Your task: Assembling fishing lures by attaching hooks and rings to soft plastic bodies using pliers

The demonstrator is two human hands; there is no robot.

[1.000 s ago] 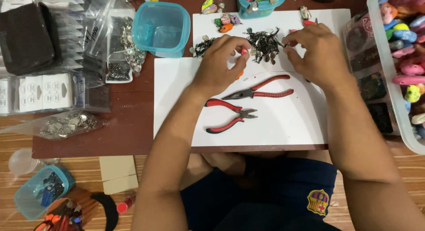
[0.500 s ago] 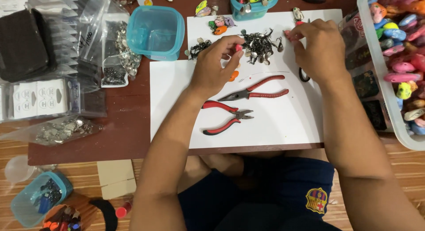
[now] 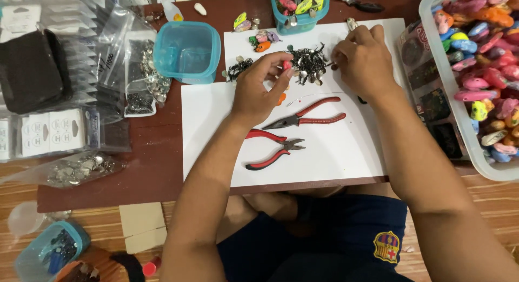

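A low dark-red table (image 3: 157, 168) is sitting on a wooden floor, and a person is sitting at its near edge, with white paper sheets (image 3: 335, 157) lying across the middle of the top. Nearest on the paper, a pair of red-handled pliers (image 3: 273, 148) is lying toward the near edge, and a second, longer pair of pliers (image 3: 309, 114) is lying just beyond it, neither being touched. Farther in, the left hand (image 3: 259, 90) is resting on the paper with its fingers curled, pinching a small pink bead (image 3: 287, 65) between thumb and fingertips. Right beside it, the right hand (image 3: 365, 60) is hovering with fingers drawn together; it seems to be pinching something tiny, though I cannot tell what. Between the hands, a heap of dark metal findings (image 3: 309, 63) is lying on the paper. At the far left a blue plastic box (image 3: 186, 50) is standing, and a clear bin of painted pieces (image 3: 484, 60) is lining the right edge.
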